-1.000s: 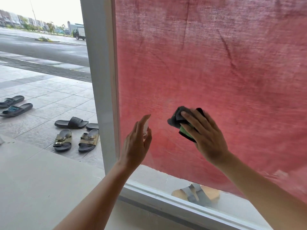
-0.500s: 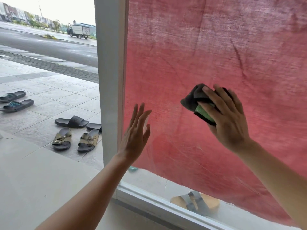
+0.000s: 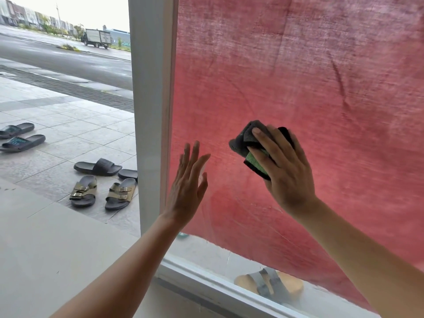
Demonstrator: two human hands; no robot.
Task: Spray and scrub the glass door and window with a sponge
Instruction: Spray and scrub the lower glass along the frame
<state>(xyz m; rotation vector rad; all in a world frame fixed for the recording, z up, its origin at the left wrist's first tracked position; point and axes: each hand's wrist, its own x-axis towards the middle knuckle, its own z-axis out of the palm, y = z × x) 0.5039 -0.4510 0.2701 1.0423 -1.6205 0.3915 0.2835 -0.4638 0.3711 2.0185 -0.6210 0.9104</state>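
A glass window pane point(image 3: 298, 72) with a red curtain behind it fills the right side. My right hand point(image 3: 284, 166) holds a green and black sponge point(image 3: 255, 162) wrapped with a dark grey cloth and presses it flat on the glass at mid height. My left hand point(image 3: 188, 187) is raised to the left of it, near the white window frame point(image 3: 151, 111), with its fingers pointing up. A small pale spray bottle point(image 3: 203, 172) shows only as a sliver by its thumb; the palm hides the rest.
The white sill point(image 3: 206, 288) runs along the bottom of the pane. A sandal point(image 3: 270, 285) lies behind the glass. Outside on the tiled pavement point(image 3: 68, 138) lie several sandals point(image 3: 101, 191). Beyond is a wet road with a truck point(image 3: 97, 38).
My right hand slid the sponge up the glass, then left toward the frame. My left hand's fingers straightened from a curled pose and rose a little.
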